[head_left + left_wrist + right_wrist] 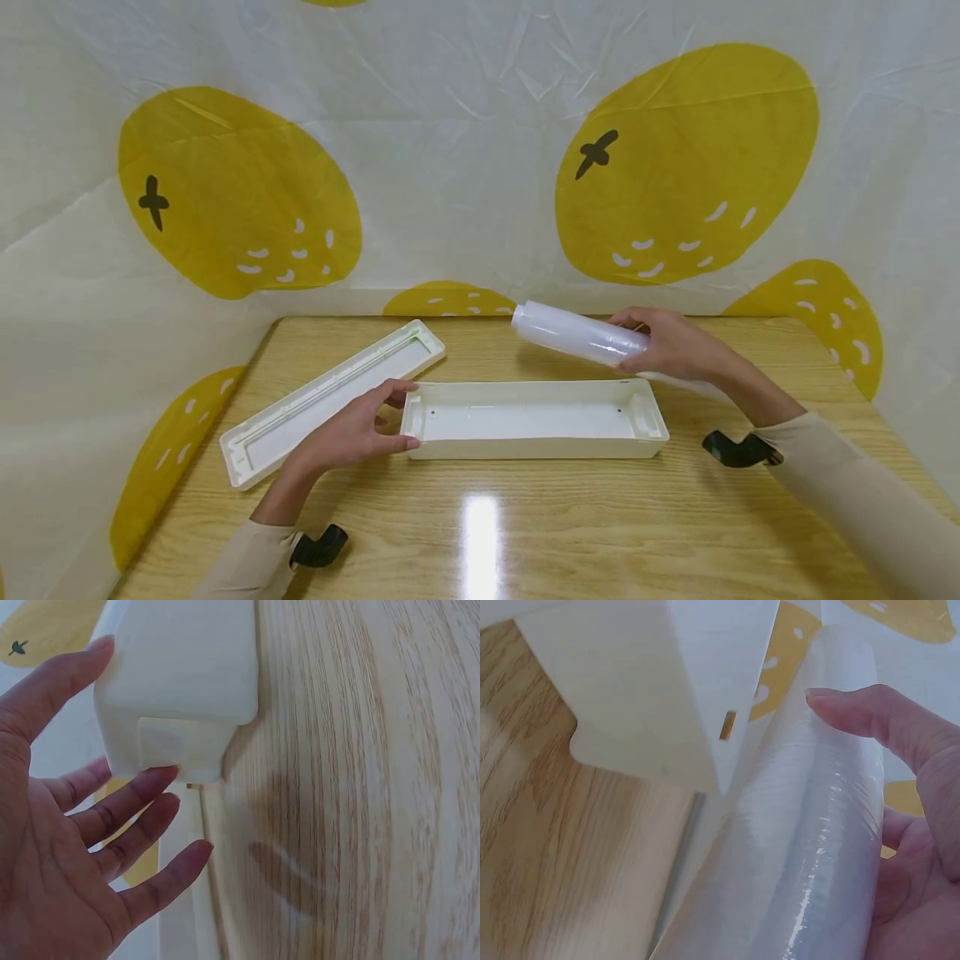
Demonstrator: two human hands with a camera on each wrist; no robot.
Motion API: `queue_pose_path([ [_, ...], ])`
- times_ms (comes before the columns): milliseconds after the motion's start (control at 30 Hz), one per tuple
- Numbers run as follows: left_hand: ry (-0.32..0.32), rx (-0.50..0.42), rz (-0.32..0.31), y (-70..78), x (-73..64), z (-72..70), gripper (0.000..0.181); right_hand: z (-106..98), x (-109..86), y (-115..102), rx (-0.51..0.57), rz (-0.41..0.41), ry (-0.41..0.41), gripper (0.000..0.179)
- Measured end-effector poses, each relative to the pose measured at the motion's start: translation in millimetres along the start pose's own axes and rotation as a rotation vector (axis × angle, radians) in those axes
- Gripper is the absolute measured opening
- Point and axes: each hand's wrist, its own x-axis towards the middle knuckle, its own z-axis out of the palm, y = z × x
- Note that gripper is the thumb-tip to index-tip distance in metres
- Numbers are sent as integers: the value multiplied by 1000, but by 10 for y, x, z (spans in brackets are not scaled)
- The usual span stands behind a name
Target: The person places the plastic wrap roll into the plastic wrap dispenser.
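Basically: plastic roll (pixel 566 332) held just far of white box (pixel 532 450)

Head view: right hand (pixel 671 343) grips the roll near its right end, fingers wrapped round. Roll projects leftward from that hand, above the far side of the table (pixel 600 533). Long axis slants, left end farther or higher, can't tell which; box runs straight left to right, open side up, nearer the person. So roll and box aren't parallel. Right hand is the nearer one to the roll; left hand (pixel 352 432) holds the box's left end between thumb and fingers. Pale lid (pixel 330 406) lies left, slanting, apart from the box.

Left wrist view: thumb and a fingertip touch the box end; other fingers spread loosely.

Right wrist view: roll lies along the palm side, thumb across it, fingers mostly hidden behind. Box corner beside it.
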Motion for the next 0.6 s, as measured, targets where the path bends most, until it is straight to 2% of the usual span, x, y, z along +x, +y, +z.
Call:
queue_pose_path([
  [600,-12,8,-6,9,-14,-23,80,56,28,-230,-29,-41,-2,57],
])
